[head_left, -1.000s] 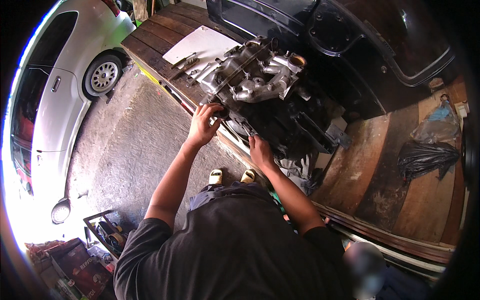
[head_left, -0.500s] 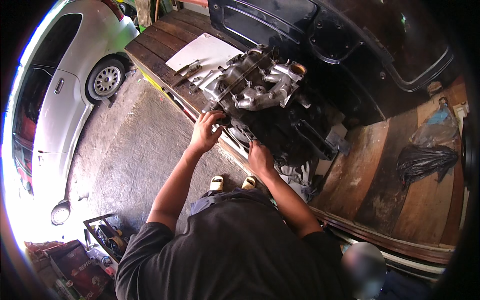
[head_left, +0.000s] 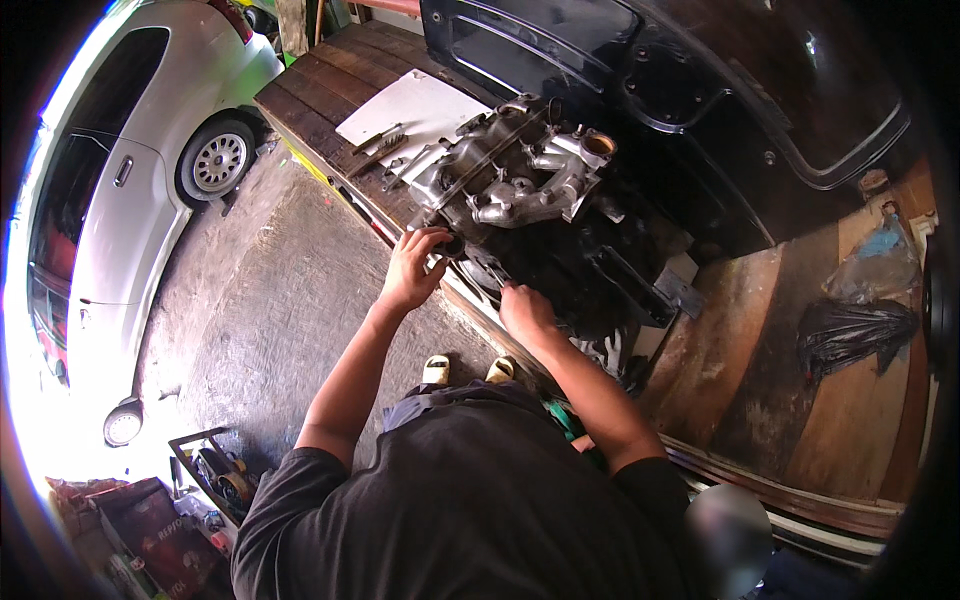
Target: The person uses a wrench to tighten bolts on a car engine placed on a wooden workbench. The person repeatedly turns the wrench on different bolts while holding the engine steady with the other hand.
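A grey metal engine [head_left: 510,170] with a curved intake pipe and a round open neck lies on the wooden bed. At its near left end, my left hand [head_left: 412,268] has its fingers curled round a dark round part [head_left: 454,245]. My right hand [head_left: 527,312] is closed, just right of the left one, on a slim metal tool [head_left: 497,274] whose kind I cannot make out. The tool points at the engine's dark near face. Most of the tool's handle is hidden in my fist.
A white board [head_left: 415,108] and a wire brush [head_left: 378,152] lie beyond the engine. Black panels [head_left: 560,50] stand behind. Plastic bags [head_left: 858,335] lie on the planks at right. A white car [head_left: 130,170] stands at left, with a tool crate [head_left: 215,470] on the floor.
My right forearm and elbow have swung outward to the right, and the right hand has shifted slightly right. The left hand keeps its place on the dark round part.
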Demonstrator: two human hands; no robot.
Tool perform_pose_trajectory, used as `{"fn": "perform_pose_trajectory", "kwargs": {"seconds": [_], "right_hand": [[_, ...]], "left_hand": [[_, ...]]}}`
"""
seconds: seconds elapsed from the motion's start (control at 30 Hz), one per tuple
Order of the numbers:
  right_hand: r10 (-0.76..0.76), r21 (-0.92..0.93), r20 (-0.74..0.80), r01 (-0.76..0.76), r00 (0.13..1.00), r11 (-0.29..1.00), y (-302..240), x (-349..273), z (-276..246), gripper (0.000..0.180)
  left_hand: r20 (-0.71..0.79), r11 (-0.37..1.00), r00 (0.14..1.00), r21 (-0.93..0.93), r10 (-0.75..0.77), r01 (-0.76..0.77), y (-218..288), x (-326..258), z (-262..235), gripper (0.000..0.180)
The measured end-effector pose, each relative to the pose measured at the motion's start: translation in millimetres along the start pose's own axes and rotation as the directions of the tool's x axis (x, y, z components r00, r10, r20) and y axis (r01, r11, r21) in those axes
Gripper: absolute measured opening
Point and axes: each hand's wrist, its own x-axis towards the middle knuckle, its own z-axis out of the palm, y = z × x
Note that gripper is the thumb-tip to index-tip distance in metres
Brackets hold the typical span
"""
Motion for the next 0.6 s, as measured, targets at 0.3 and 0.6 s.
{"fn": "perform_pose_trajectory", "kwargs": {"seconds": [0.3,0.6], "right_hand": [[0.035,0.015,0.165,-0.038,0.986,0.999,-12,8,-32,0.025],[0.052,-0.05,0.26,-0.041,0.964,0.998,-30,24,-60,0.027]], "left_hand": [[0.003,1.0,1.0,0.004,0.012,-0.012,0,1,-1,0.038],[-0.028,1.0,1.0,-0.004,-0.005,0.005,-1,0,4,0.037]]}}
